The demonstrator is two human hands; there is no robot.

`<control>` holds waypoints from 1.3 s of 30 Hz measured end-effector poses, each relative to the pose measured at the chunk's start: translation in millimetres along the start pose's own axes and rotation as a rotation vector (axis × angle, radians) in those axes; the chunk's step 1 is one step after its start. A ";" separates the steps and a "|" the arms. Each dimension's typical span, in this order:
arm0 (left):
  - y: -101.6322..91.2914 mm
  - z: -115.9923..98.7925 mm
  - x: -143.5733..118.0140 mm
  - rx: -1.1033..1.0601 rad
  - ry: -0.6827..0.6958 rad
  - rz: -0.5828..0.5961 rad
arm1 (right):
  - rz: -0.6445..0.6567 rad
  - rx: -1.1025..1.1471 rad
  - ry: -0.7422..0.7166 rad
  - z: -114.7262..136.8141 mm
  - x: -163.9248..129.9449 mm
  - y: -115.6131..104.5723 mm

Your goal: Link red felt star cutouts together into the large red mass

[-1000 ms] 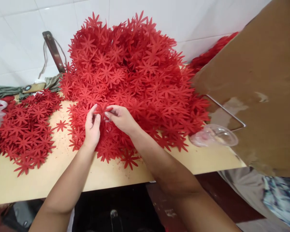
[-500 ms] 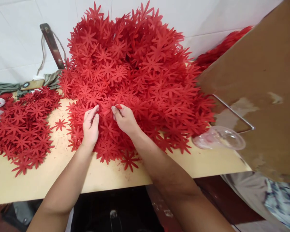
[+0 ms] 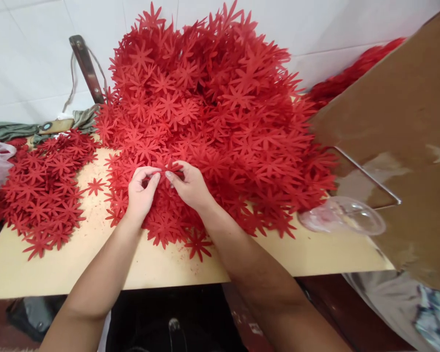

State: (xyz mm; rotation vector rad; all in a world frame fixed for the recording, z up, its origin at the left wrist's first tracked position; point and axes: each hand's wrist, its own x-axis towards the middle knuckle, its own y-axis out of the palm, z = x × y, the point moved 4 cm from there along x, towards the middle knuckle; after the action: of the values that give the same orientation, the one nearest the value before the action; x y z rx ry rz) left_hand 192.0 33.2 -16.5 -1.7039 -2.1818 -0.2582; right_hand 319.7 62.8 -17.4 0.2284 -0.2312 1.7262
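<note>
Tabletop (image 3: 77,274) of pale yellow board fills my view, backed by a white tiled wall (image 3: 29,54). Against that wall the big flower pile (image 3: 220,117) heaps high; at its near foot my left hand (image 3: 141,191) and right hand (image 3: 190,185) pinch one red cutout flower (image 3: 165,169) between their fingertips. Left of the pile lies a flatter spread of flowers (image 3: 44,190); right of it a clear plastic cup (image 3: 342,222) and a brown cardboard sheet (image 3: 399,146).
</note>
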 end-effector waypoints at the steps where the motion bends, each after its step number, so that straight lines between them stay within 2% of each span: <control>1: -0.2 -0.2 0.1 -0.004 0.003 0.000 | -0.009 -0.022 0.001 0.8 -0.6 -1.2; 5: 3.2 2.7 -1.0 -0.101 -0.084 0.012 | -0.043 -0.223 -0.044 8.1 -3.5 -4.5; 8: 6.0 4.8 -2.2 -0.182 -0.173 -0.031 | -0.046 -0.338 -0.036 10.6 -4.9 -3.1; 14: -3.3 8.7 2.1 -0.401 -0.303 -0.208 | 0.050 -0.240 -0.071 16.0 -3.5 -4.6; 17: -15.0 12.6 7.7 -0.452 -0.357 -0.255 | -0.028 -0.230 -0.068 14.8 1.1 -19.5; 20: -20.7 13.9 11.7 -0.459 -0.348 -0.230 | -0.206 -0.241 -0.112 12.3 5.0 -36.9; 22: -19.0 13.2 11.3 -0.434 -0.329 -0.202 | -0.281 -0.273 -0.180 13.4 4.5 -41.4; 24: -14.2 10.8 9.0 -0.378 -0.300 -0.175 | -0.254 -0.313 -0.244 16.7 2.1 -36.5; 26: -7.6 7.2 5.8 -0.315 -0.271 -0.128 | -0.163 -0.317 -0.272 20.0 -1.3 -25.1; 31: 4.0 1.1 -0.5 -0.171 -0.182 0.007 | -0.014 -0.239 -0.229 20.5 -5.7 -1.9; 35: 2.6 0.9 -0.8 -0.005 -0.077 -0.005 | -0.066 -0.140 -0.078 13.6 -3.2 -5.1; 39: -2.5 3.3 1.6 -0.045 -0.067 -0.078 | -0.131 -0.194 0.008 11.6 -2.0 -13.3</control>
State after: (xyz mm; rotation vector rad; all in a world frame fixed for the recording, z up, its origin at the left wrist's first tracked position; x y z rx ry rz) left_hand 188.7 35.3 -18.7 -1.6761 -2.3106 -0.2765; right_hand 333.4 59.8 -6.5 0.0917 -0.3678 1.5628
